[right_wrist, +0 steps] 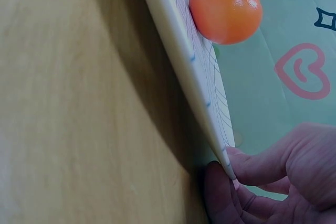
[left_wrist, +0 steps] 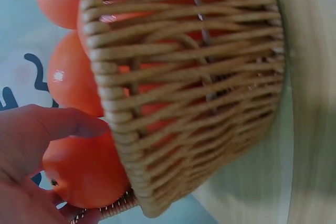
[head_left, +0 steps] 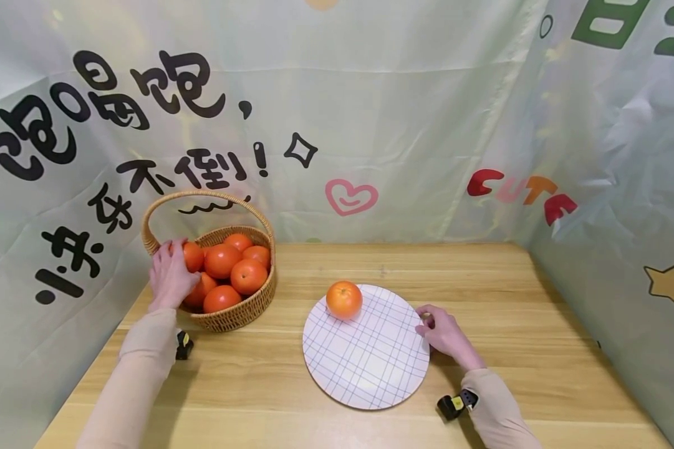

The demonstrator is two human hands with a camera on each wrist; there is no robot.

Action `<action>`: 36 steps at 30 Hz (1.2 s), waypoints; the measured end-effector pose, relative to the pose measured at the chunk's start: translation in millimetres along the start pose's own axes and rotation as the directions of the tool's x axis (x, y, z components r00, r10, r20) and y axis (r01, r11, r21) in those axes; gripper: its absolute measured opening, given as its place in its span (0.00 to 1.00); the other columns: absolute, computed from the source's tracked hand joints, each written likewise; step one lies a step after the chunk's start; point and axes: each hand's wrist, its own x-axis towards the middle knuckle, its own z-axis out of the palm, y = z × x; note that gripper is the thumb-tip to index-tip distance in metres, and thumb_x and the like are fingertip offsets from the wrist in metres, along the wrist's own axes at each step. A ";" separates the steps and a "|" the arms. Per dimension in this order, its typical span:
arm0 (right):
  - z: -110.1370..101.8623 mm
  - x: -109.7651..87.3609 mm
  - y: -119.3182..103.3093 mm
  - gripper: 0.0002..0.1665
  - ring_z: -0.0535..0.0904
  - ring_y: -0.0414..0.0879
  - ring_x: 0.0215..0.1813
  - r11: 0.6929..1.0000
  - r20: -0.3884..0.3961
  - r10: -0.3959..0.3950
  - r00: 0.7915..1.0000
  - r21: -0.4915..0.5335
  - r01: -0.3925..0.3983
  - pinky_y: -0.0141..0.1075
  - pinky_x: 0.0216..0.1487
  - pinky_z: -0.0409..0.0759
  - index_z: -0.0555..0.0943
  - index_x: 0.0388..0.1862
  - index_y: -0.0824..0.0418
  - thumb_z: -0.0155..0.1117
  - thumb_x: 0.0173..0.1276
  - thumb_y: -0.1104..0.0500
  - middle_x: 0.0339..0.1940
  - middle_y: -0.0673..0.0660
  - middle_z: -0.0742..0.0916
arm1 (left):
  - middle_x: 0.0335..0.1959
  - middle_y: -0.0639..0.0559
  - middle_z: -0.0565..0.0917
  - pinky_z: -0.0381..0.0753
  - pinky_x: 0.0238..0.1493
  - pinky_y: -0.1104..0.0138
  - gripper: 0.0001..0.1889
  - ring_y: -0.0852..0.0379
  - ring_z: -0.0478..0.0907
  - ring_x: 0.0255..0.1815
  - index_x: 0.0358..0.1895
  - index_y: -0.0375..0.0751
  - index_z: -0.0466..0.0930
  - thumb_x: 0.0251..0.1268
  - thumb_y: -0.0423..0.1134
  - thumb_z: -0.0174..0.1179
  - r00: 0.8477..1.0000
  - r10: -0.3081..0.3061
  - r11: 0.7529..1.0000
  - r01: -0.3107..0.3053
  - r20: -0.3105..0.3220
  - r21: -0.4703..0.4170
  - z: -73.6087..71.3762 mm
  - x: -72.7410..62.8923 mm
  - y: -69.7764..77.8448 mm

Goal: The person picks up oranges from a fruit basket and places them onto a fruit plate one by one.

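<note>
At the left, a wicker basket (head_left: 235,317) with an arched handle holds several reddish oranges (head_left: 249,276). My left hand (head_left: 171,274) reaches over its left rim and grips an orange (left_wrist: 86,171) there, thumb on one side; some of its fingers are hidden behind the fruit. A round white plate (head_left: 365,368) with a blue grid pattern lies to the right, bearing a single orange (head_left: 344,300) near its far left edge. My right hand (head_left: 443,330) pinches the plate's right edge, with the thumb on top and fingers beneath, as the right wrist view shows.
Everything stands on a wooden table (head_left: 258,386). Printed cloth walls (head_left: 415,125) rise behind it and along both sides. The basket's tall handle (head_left: 207,193) arches above the fruit. Black wrist devices (head_left: 451,406) hang by the forearms.
</note>
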 end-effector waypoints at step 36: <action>-0.6 0.9 1.8 0.21 0.74 0.49 0.34 1.000 0.009 -0.001 1.000 -0.011 0.001 0.36 0.33 0.72 0.76 0.60 0.70 0.61 0.69 0.68 0.33 0.60 0.79 | 0.67 0.23 0.55 0.74 0.42 0.25 0.37 0.23 0.50 0.67 0.72 0.38 0.63 0.59 0.27 0.67 0.978 0.150 0.988 -0.144 -0.144 0.048 1.9 -16.0 5.5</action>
